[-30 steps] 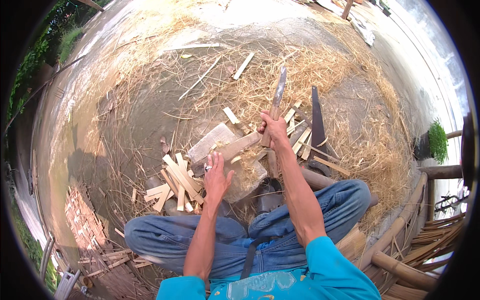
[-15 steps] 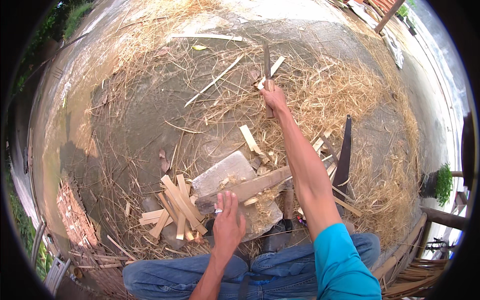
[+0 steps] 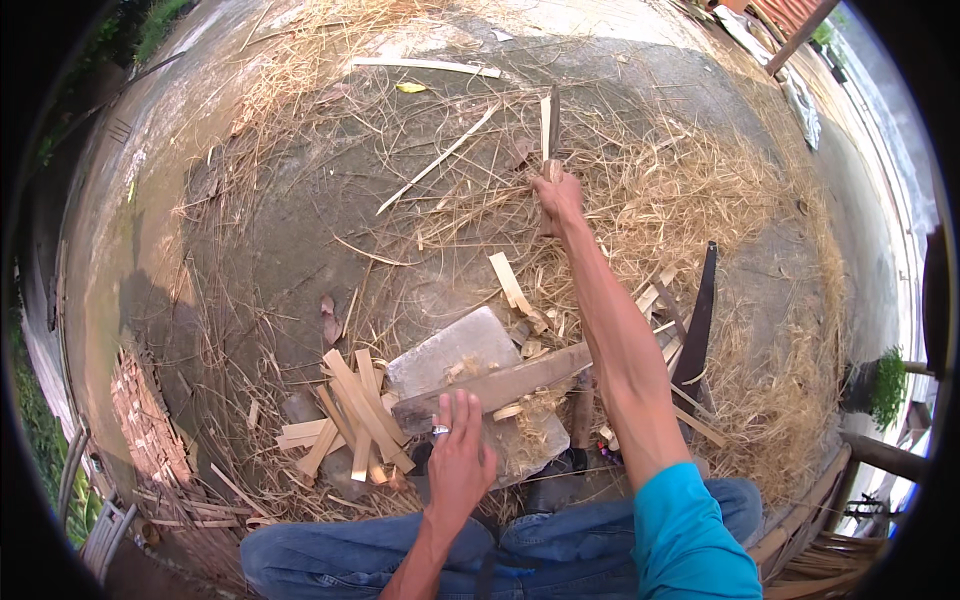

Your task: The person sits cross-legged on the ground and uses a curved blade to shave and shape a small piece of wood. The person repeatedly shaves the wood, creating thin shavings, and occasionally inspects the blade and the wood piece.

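Observation:
My right hand (image 3: 556,197) is stretched far forward over the straw, wrapped round the wooden handle of a knife. Its dark blade (image 3: 555,125) points away from me. A pale wooden strip (image 3: 545,128) lies alongside the blade, its near end at my fingers; I cannot tell whether they grip it. Close to me, my left hand (image 3: 460,455) has its fingers stretched out, fingertips at the near edge of a wooden plank (image 3: 500,385) and holding nothing. The plank lies slanted across a pale stone block (image 3: 450,350), its right end hidden behind my right forearm.
Several cut strips (image 3: 360,410) are piled left of the block. A handsaw (image 3: 697,330) stands tilted to the right of my forearm. Loose straw (image 3: 690,190) covers much of the ground, with long thin strips (image 3: 440,158) farther off. My knees in jeans (image 3: 350,550) frame the near side.
The pale strip by the knife has turned from slanting to lying along the blade. My right hand still holds the knife, and my left stays by the plank. The whole view has shifted slightly.

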`<state>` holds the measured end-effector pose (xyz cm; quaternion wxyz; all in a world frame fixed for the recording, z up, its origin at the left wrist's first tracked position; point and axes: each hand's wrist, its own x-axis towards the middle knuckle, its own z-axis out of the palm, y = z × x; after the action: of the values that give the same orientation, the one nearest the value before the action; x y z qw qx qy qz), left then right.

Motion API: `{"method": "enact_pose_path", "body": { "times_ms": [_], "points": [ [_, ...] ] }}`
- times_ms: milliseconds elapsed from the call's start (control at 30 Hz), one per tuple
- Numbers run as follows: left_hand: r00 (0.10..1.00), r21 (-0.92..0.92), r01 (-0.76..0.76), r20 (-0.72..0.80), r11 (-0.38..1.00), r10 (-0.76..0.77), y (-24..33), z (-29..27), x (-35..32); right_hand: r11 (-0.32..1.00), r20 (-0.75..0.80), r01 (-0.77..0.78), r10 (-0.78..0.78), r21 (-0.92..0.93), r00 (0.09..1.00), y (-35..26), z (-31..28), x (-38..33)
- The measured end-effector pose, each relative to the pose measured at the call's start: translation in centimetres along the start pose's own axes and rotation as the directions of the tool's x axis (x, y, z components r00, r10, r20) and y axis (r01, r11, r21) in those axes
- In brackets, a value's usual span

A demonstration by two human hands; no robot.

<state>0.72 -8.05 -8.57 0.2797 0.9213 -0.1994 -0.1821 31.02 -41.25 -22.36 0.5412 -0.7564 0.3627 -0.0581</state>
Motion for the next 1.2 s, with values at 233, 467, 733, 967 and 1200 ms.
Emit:
{"method": "enact_pose_path", "body": {
  "times_ms": [233,467,733,967,1200],
  "points": [
    [0.993,0.088,-0.078,-0.078,0.993,0.085,-1.4,0.8,0.3,0.739,0.116,-0.060,-0.025,0.671,0.993,-5.1,-5.7,-19.2],
    [0.969,-0.585,0.194,-0.011,0.787,-0.246,-3.0,-4.4,2.2,0.777,0.250,-0.140,-0.022,0.613,0.968,-1.3,-11.1,-40.0],
    [0.973,-0.893,0.073,-0.034,0.445,-0.227,0.2,-12.9,0.0,0.872,0.470,-0.158,-0.090,0.462,0.878,2.0,-11.5,-47.4],
    [0.897,-0.796,-0.179,-0.373,0.578,-0.236,1.5,-14.8,-2.8,0.892,0.124,0.413,-0.438,0.185,0.890,4.2,-8.2,-46.7],
    [0.687,-0.504,-0.205,-0.684,0.839,-0.243,-1.1,-10.0,-2.7,0.999,0.325,-0.053,0.046,0.011,0.944,4.9,-7.7,-49.6]
  ]
}}
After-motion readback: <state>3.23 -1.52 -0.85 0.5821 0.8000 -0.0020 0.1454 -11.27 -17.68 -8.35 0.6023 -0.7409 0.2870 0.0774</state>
